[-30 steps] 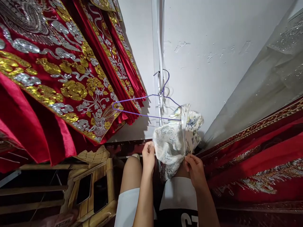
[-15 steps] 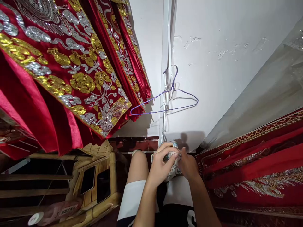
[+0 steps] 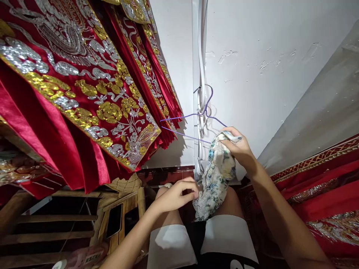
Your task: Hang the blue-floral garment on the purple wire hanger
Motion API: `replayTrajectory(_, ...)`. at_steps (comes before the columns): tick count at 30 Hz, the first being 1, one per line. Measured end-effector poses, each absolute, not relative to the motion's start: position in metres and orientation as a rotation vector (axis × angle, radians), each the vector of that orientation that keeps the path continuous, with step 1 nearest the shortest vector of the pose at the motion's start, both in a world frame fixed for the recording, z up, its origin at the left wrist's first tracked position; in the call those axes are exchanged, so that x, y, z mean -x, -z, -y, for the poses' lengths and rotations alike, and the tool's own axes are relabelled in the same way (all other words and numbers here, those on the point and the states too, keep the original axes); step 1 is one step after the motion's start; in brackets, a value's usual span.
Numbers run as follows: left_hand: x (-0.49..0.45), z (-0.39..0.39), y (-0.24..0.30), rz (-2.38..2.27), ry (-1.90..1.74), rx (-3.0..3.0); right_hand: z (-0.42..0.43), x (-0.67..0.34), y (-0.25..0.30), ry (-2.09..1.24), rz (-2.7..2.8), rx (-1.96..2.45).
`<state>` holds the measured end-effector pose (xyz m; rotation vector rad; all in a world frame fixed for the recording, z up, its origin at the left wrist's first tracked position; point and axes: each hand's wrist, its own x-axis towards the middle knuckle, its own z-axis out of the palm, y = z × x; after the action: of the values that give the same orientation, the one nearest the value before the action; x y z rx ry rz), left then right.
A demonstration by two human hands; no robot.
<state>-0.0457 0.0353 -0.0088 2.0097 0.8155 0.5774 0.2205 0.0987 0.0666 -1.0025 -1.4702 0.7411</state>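
My right hand is raised in front of the white wall and grips the top of a crumpled floral cloth, white with blue and green print. The cloth hangs down over my knees. My left hand is lower, fingers curled, touching the cloth's lower left edge. A thin purple wire hanger hangs on a hook on the wall just behind and above my right hand.
Red garments with gold and silver embroidery hang close on the left. More red embroidered fabric lies on the right under a grey sheet. A wooden stool stands at lower left. White cables run down the wall.
The cloth was bunched between both hands low by my knees. My right hand has since lifted its top end toward the hanger, and the cloth now hangs stretched out.
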Motion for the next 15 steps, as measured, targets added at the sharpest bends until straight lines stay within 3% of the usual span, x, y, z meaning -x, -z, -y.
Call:
replayTrajectory(5,0.034,-0.067,0.016,-0.98,-0.989,-1.896,-0.13,-0.207,-0.041,-0.764,1.599,1.109)
replayTrajectory(9,0.016,-0.104,0.04,-1.03,-1.001,-1.887,-0.131,-0.208,-0.027,-0.947,1.525,1.28)
replayTrajectory(15,-0.004,-0.113,0.06,-0.839,-0.844,-2.055,-0.113,-0.232,-0.023,-0.942,1.38,1.341)
